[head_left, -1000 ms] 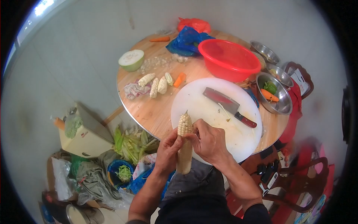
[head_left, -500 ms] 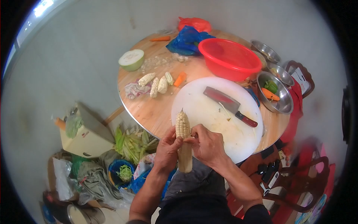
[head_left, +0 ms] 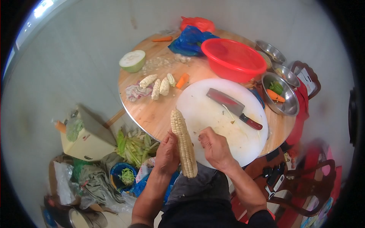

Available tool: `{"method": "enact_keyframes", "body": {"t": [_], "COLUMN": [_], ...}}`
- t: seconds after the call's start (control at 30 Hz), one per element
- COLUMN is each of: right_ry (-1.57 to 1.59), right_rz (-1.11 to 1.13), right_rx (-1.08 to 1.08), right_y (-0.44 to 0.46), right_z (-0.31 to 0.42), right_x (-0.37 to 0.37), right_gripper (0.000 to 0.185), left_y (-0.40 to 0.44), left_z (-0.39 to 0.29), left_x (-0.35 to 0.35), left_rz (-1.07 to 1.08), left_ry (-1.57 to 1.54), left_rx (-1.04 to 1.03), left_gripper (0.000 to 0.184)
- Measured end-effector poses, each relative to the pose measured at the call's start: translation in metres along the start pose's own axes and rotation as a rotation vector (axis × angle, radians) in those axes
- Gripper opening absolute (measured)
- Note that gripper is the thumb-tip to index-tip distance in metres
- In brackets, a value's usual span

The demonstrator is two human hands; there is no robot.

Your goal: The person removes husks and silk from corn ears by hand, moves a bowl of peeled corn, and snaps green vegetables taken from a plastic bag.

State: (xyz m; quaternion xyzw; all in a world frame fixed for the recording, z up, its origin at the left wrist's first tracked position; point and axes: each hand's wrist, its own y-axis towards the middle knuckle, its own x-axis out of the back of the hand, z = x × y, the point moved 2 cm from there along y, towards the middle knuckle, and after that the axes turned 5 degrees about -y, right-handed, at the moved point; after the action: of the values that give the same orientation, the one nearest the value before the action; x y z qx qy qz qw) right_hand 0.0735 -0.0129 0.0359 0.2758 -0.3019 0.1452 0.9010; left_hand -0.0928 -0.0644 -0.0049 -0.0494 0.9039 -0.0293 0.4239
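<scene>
My left hand [head_left: 168,154] is closed around a pale ear of corn [head_left: 183,144], which stands nearly upright in front of my lap with its kernel rows bare. To the right of the corn, apart from it, my right hand [head_left: 216,148] is closed with its fingers curled in over the cutting board's near edge; whatever they hold is hidden. The round white cutting board [head_left: 194,98] lies on the wooden table [head_left: 146,110]. On the board rests a cleaver [head_left: 232,103] with a reddish handle, beside a few thin scraps.
Short corn pieces [head_left: 156,89] and a carrot piece [head_left: 183,80] lie left of the board. A cut melon [head_left: 133,61], a blue bag [head_left: 192,41], a red basin [head_left: 234,60] and steel bowls [head_left: 291,102] stand farther back. Corn husks [head_left: 133,146] are heaped at lower left.
My right hand has moved off the corn to the right. The thin husk that covered the ear's lower part is gone, and its kernels now show down to the lower end.
</scene>
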Motion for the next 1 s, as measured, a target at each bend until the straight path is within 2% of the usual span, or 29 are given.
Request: {"method": "enact_keyframes", "body": {"t": [0.17,0.33,0.43,0.5,0.63,0.73,0.8,0.83,0.9,0.93,1.0], "right_ry": [-0.180,-0.278,-0.312,-0.139,0.043,-0.046,-0.154,-0.147,-0.191,-0.185,-0.162], "right_rz": [-0.027,-0.064,-0.125,-0.092,0.000,0.034,0.001,0.012,0.109,0.118,0.089], "right_rx": [0.106,0.242,0.200,-0.068,-0.091,-0.060,0.101,0.087,0.223,0.220,0.158], "right_y": [0.011,0.021,0.021,0.018,0.006,0.013,0.018,0.014,0.009,0.005,-0.002], "right_z": [0.032,0.023,0.005,-0.009,-0.008,0.016,0.023,0.022,0.022,0.022,0.020], "right_x": [-0.002,-0.004,0.001,0.005,-0.003,-0.002,-0.002,-0.003,-0.005,-0.006,-0.004], "right_gripper": [0.022,0.023,0.023,0.017,0.014,0.012,0.010,0.010,0.010,0.010,0.012], "left_y": [0.002,0.001,-0.001,-0.003,0.002,0.004,0.006,0.005,0.008,0.008,0.012], "left_z": [0.007,0.010,0.007,0.003,0.004,0.011,0.014,0.014,0.009,0.006,0.001], "left_x": [-0.007,-0.008,-0.009,-0.008,-0.006,0.000,-0.009,-0.012,-0.011,-0.009,0.006], "left_rz": [0.077,0.020,0.004,-0.004,-0.041,0.010,-0.023,-0.055,-0.078,-0.090,-0.052], "left_ry": [-0.084,0.042,-0.009,-0.061,-0.131,-0.120,-0.121,-0.120,-0.131,-0.141,-0.179], "left_rx": [-0.037,-0.067,-0.031,0.000,0.053,0.076,0.057,0.034,0.035,0.032,0.044], "left_gripper": [0.053,0.051,0.047,0.045,0.043,0.044,0.046,0.048,0.053,0.059,0.059]}}
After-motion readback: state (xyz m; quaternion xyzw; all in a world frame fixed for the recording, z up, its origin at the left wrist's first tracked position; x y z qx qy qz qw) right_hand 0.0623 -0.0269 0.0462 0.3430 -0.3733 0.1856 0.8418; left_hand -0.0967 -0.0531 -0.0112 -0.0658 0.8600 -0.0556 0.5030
